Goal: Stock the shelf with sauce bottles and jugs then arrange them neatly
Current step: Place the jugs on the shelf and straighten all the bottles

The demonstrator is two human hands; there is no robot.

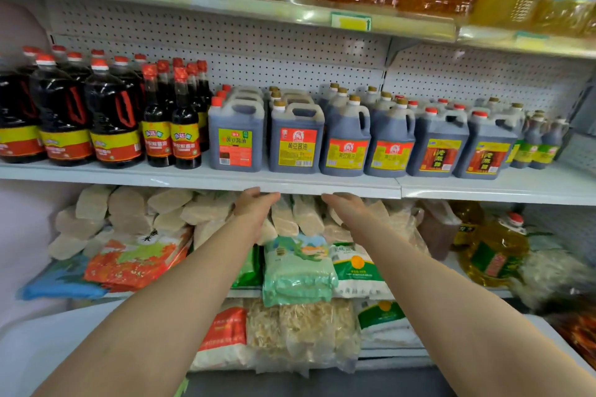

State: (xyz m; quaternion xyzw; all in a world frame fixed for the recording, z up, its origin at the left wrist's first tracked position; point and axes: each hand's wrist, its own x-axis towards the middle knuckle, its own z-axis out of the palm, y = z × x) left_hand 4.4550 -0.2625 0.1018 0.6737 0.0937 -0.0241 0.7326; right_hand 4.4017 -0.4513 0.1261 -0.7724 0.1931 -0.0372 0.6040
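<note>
Two bare hands, left hand [254, 203] and right hand [346, 203], reach toward the front edge of the white metal shelf [200, 179]; fingers loosely spread, holding nothing. Stock on shelf: square grey plastic jug of dark soy sauce with yellow-red label [296, 138], standing just above the hands amid like jugs; tall dark glass-like bottles with red caps [185, 135] to the left. Jug judged heavy, rigid, smooth-sided; best taken by moulded top handle, other palm supporting the side
</note>
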